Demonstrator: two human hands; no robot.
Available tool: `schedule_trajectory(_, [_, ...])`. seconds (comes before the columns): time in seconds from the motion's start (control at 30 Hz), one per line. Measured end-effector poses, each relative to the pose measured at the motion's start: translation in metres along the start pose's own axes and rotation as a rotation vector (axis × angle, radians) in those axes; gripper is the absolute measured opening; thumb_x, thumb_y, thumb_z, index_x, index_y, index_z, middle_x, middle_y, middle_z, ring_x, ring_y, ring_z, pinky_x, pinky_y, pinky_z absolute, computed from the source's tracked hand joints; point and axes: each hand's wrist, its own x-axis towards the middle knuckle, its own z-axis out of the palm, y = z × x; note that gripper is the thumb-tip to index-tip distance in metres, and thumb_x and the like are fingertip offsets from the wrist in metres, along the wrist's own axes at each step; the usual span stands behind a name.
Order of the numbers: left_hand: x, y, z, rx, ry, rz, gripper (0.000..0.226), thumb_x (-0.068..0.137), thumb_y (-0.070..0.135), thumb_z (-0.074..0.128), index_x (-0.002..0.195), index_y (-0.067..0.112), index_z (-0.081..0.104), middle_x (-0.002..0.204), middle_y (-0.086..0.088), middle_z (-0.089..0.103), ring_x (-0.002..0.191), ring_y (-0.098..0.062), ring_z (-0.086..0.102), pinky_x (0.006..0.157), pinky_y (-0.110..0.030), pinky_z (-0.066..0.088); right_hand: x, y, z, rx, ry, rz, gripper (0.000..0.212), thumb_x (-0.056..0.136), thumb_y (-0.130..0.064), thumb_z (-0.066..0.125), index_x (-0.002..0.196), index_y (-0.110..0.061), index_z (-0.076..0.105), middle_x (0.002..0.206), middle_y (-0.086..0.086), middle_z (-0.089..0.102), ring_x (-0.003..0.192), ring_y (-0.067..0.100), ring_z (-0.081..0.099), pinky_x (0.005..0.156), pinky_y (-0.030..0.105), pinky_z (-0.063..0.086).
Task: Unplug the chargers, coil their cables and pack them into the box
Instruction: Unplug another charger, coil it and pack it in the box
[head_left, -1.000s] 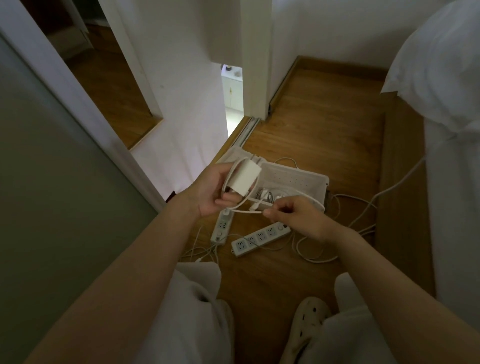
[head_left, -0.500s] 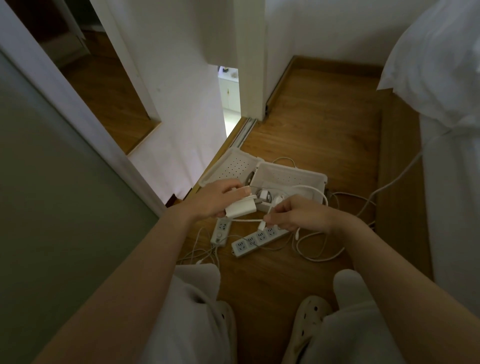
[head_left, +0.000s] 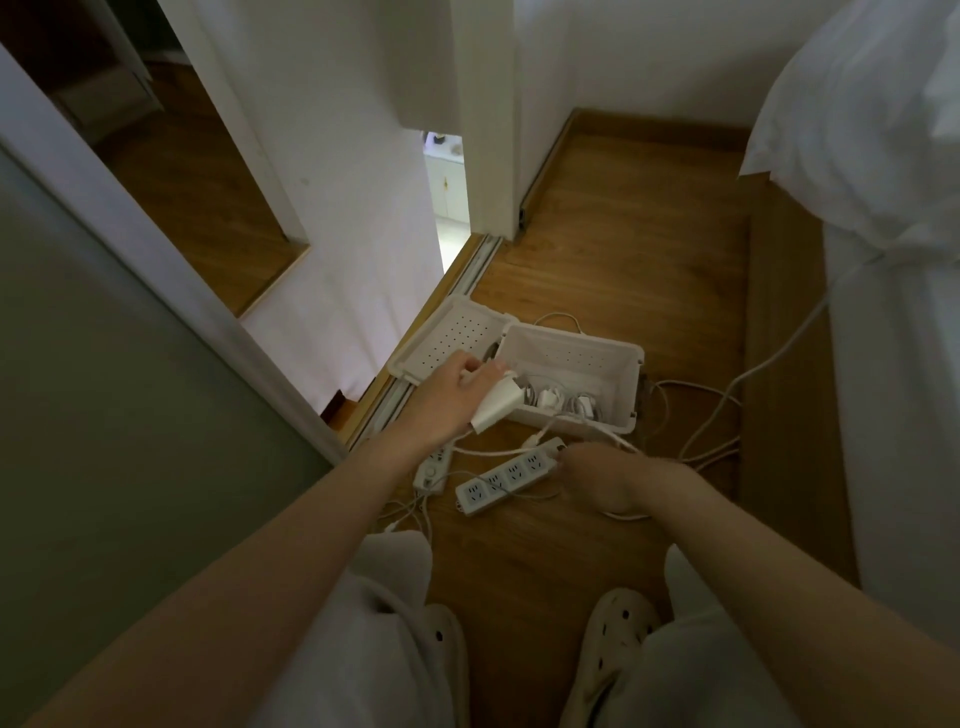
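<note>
Wooden floor (head_left: 597, 270), dim light. White bedding (head_left: 883, 208) hung at right; loose cables (head_left: 717, 415) trailed from it across the boards behind the box (head_left: 636, 384). The perforated lid (head_left: 447, 338) lay open, touching the box's left end beside a sliding-door track. Long power strip (head_left: 511, 475) lay in front of the box, a smaller strip (head_left: 434, 467) just left of it, partly under the left forearm. Pale clogs (head_left: 618, 629) at bottom.

Left hand (head_left: 447, 397) reached out over the box's near left corner, fingers wrapped round a white charger (head_left: 497, 406), held tilted. Right hand (head_left: 608, 478) sat low at the long strip's far end, knuckles up, fingers tucked under; grip could not be told.

Charger a plain white block. Its cable (head_left: 493, 452) ran loose, uncoiled, toward the right hand. Coiled white chargers (head_left: 566, 400) already lay inside the box.
</note>
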Motion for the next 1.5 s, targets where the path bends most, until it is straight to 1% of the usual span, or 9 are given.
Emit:
schedule_trajectory(0.13, [0.005,0.000,0.003,-0.030,0.087,-0.053,0.046,0.096,0.050,0.040,0.125,0.015,0.042,0.109,-0.002,0.047,0.084,-0.013,0.054,0.056,-0.023,0.051,-0.011,-0.026,-0.005,0.094,-0.080,-0.010,0.039,0.101,-0.031,0.033,0.103,-0.002,0.059,0.081,0.004,0.052,0.068,0.014,0.049,0.061,0.021,0.039])
schedule_trajectory(0.27, [0.009,-0.002,0.005,-0.050,0.154,-0.065,0.043,0.094,0.054,0.040,0.117,0.018,0.044,0.110,-0.005,0.054,0.091,-0.020,0.060,0.075,-0.037,0.057,-0.042,-0.025,-0.041,0.676,-0.124,-0.077,0.052,0.097,-0.048,0.025,0.130,-0.014,0.047,0.125,-0.002,0.055,0.120,0.016,0.049,0.100,0.027,0.042])
schedule_trajectory(0.4, [0.010,0.000,0.004,-0.121,0.149,-0.104,0.039,0.095,0.051,0.040,0.113,0.017,0.044,0.108,-0.006,0.054,0.093,-0.023,0.061,0.074,-0.038,0.057,-0.041,-0.006,-0.058,1.192,-0.020,0.085,0.073,0.099,-0.049,0.016,0.098,0.005,0.065,0.099,0.018,0.070,0.093,0.023,0.069,0.079,0.027,0.057])
schedule_trajectory(0.53, [0.008,0.002,0.009,-0.092,0.128,-0.107,0.044,0.095,0.050,0.042,0.122,0.015,0.043,0.108,-0.002,0.049,0.084,-0.014,0.055,0.074,-0.037,0.058,-0.032,-0.010,-0.050,1.042,0.366,0.281,0.052,0.102,-0.034,0.030,0.070,-0.005,0.060,0.063,0.008,0.066,0.053,0.014,0.062,0.047,0.020,0.050])
schedule_trajectory(0.7, [0.005,0.009,0.017,-0.169,0.095,-0.046,0.046,0.097,0.044,0.040,0.130,0.011,0.041,0.120,-0.008,0.052,0.094,-0.018,0.057,0.061,-0.023,0.056,-0.021,-0.033,-0.031,0.948,0.545,-0.001,0.008,0.092,-0.019,0.053,0.093,-0.012,0.057,0.091,0.002,0.062,0.084,0.014,0.062,0.077,0.026,0.055])
schedule_trajectory(0.9, [0.005,0.020,0.012,-0.521,0.167,-0.047,0.038,0.099,0.043,0.035,0.122,0.015,0.045,0.104,-0.011,0.054,0.070,-0.010,0.056,0.042,-0.011,0.043,-0.010,-0.055,-0.010,1.123,0.390,-0.136,0.044,0.088,-0.005,0.060,0.124,-0.008,0.035,0.112,0.000,0.055,0.107,0.013,0.056,0.069,0.016,0.051])
schedule_trajectory(1.03, [0.004,0.020,0.010,-0.618,0.167,-0.074,0.042,0.099,0.046,0.034,0.123,0.014,0.047,0.099,-0.013,0.057,0.059,-0.008,0.055,0.042,-0.012,0.043,-0.007,-0.055,-0.003,1.132,0.250,-0.258,0.043,0.090,-0.009,0.058,0.123,-0.011,0.032,0.102,0.000,0.062,0.076,0.001,0.066,0.065,0.012,0.052])
schedule_trajectory(1.2, [0.007,0.017,0.004,-0.763,0.054,-0.114,0.053,0.098,0.051,0.032,0.128,0.010,0.048,0.076,-0.004,0.048,0.040,-0.001,0.041,0.033,-0.012,0.030,-0.002,-0.044,0.001,0.474,0.283,-0.248,0.012,0.096,-0.023,0.049,0.090,-0.019,0.058,0.072,-0.006,0.058,0.065,0.009,0.058,0.062,0.023,0.047])
schedule_trajectory(1.5, [-0.001,0.008,-0.009,-0.298,-0.288,-0.021,0.041,0.098,0.044,0.038,0.121,0.014,0.055,0.072,0.002,0.056,0.051,-0.004,0.051,0.037,-0.013,0.036,-0.001,0.008,-0.020,0.344,0.341,-0.128,0.023,0.095,-0.029,0.048,0.083,-0.019,0.063,0.076,-0.003,0.060,0.068,0.003,0.057,0.065,0.019,0.045])
